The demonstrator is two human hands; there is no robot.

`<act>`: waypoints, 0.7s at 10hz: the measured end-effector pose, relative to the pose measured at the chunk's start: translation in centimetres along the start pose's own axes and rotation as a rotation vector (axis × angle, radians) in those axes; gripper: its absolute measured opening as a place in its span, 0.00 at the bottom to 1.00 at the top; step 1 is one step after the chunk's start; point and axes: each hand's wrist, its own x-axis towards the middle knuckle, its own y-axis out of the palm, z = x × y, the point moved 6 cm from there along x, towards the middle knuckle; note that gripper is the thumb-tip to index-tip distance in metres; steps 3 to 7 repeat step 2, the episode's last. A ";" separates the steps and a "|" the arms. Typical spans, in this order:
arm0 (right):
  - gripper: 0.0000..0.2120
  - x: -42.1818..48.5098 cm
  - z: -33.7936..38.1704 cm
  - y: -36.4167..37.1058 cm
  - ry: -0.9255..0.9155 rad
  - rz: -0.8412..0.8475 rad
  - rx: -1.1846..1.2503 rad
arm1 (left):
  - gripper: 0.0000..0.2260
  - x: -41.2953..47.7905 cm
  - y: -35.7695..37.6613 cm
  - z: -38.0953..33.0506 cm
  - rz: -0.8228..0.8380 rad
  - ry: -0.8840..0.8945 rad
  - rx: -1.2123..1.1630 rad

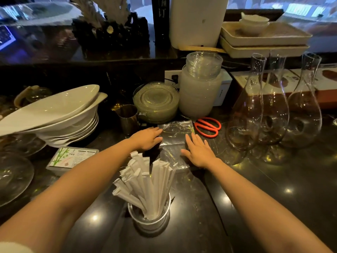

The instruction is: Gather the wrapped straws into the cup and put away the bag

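Several white paper-wrapped straws (149, 181) stand fanned out in a metal cup (148, 220) near the front of the dark counter. Beyond it a clear, empty zip bag (174, 139) lies flat on the counter. My left hand (146, 138) rests palm down at the bag's left edge, fingers together and slightly curled. On the bag's right part my right hand (198, 151) lies flat with fingers spread. Neither hand grips anything.
Red-handled scissors (207, 126) lie just right of the bag. Glass decanters (273, 110) stand at the right. Behind the bag are a steel jug (127, 118), stacked glass plates (156, 103) and plastic lids (199, 88). White bowls (60, 117) and a bamboo-print box (72, 157) sit left.
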 end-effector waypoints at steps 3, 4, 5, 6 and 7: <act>0.32 -2.1 2.8 -3.2 -0.065 -0.185 0.041 | 0.24 -3.6 -2.7 0.0 -0.215 0.017 -0.093; 0.32 -2.1 2.8 -3.2 -0.065 -0.185 0.041 | 0.24 -3.6 -2.7 0.0 -0.215 0.017 -0.093; 0.32 -2.1 2.8 -3.2 -0.065 -0.185 0.041 | 0.24 -3.6 -2.7 0.0 -0.215 0.017 -0.093; 0.32 -2.1 2.8 -3.2 -0.065 -0.185 0.041 | 0.24 -3.6 -2.7 0.0 -0.215 0.017 -0.093; 0.32 -2.1 2.8 -3.2 -0.065 -0.185 0.041 | 0.24 -3.6 -2.7 0.0 -0.215 0.017 -0.093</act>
